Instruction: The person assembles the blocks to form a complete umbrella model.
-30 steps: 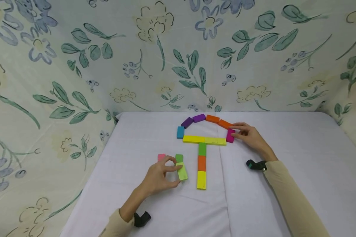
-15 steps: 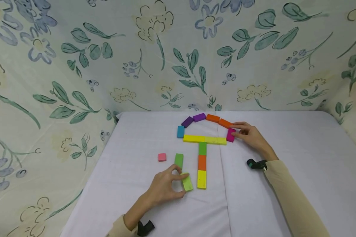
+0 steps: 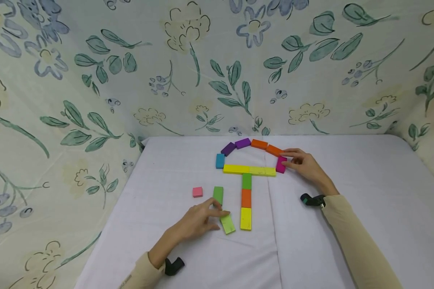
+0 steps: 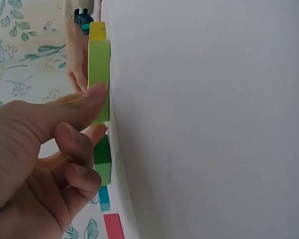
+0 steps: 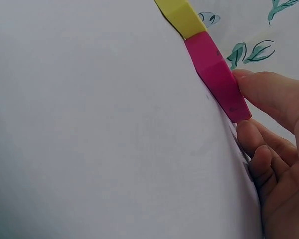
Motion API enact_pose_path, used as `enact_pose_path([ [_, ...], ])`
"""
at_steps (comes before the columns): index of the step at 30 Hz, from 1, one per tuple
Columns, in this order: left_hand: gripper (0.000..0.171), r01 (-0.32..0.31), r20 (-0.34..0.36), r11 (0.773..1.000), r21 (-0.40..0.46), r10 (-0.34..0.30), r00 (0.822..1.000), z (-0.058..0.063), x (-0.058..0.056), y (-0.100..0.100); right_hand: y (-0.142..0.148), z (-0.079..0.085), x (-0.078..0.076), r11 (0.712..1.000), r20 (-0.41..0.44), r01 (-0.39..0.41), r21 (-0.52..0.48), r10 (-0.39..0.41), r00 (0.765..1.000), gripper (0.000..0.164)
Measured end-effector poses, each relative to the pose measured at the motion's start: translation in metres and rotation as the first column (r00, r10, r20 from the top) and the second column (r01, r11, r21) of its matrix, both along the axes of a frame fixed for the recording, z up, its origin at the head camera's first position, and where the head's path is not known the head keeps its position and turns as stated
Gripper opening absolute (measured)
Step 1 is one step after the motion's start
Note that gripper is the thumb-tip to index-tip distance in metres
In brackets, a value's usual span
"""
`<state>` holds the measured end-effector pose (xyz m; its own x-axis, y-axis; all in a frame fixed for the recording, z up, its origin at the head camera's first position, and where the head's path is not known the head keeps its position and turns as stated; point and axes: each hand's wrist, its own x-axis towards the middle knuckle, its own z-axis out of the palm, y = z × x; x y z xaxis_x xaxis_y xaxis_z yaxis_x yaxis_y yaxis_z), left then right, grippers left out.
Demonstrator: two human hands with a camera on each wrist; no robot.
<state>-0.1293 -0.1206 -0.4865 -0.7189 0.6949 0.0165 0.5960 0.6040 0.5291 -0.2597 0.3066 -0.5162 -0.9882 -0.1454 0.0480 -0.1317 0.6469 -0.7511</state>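
Observation:
My left hand (image 3: 197, 216) is at a light green block (image 3: 228, 224) lying slanted on the white cloth. Its index finger reaches over the block's upper end. The thumb is drawn slightly back from the block's left side in the head view. In the left wrist view the thumb overlaps the block. My right hand (image 3: 307, 166) holds a magenta block (image 3: 281, 165) between thumb and index finger. The index fingertip also lies by the end of an orange block (image 3: 274, 150). A green block (image 3: 218, 195) lies just beyond the left fingers, partly hidden.
Yellow blocks (image 3: 236, 169) form a horizontal bar. Below it runs a column with a green, an orange (image 3: 246, 198) and a yellow block. Purple, orange and blue (image 3: 220, 161) blocks arch above the bar. A pink block (image 3: 197, 192) lies left. A floral curtain (image 3: 202, 100) stands behind.
My left hand carried the light green block toward me and a little right, down to the cloth. Its thumb then moved off the block. The right hand has stayed in place.

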Motion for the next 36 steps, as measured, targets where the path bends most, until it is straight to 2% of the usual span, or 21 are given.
enact_pose_path([
  [4,0.046,0.065,0.023,0.998,-0.009,-0.065,0.998,0.001,-0.012,-0.002,0.0,0.0,0.0,1.0,0.003,0.008,-0.006,-0.008,1.0,0.041],
  [8,0.044,0.109,0.038,0.994,-0.013,-0.108,0.993,0.001,-0.019,0.0,0.0,-0.001,-0.001,1.0,-0.001,-0.002,-0.003,0.002,1.0,0.042],
  [18,0.032,0.123,0.055,0.992,0.015,-0.124,0.991,0.0,-0.026,0.004,0.0,-0.001,-0.001,1.0,-0.004,-0.001,-0.006,0.001,1.0,0.041],
  [26,0.031,0.158,0.108,0.984,0.076,-0.166,0.98,-0.002,-0.022,0.006,0.0,0.0,0.001,1.0,-0.003,0.004,-0.001,-0.004,1.0,0.041],
  [36,0.033,0.192,0.091,0.977,0.097,-0.201,0.975,-0.003,-0.014,0.017,-0.001,0.0,0.001,1.0,0.001,0.011,-0.005,-0.011,1.0,0.041],
])
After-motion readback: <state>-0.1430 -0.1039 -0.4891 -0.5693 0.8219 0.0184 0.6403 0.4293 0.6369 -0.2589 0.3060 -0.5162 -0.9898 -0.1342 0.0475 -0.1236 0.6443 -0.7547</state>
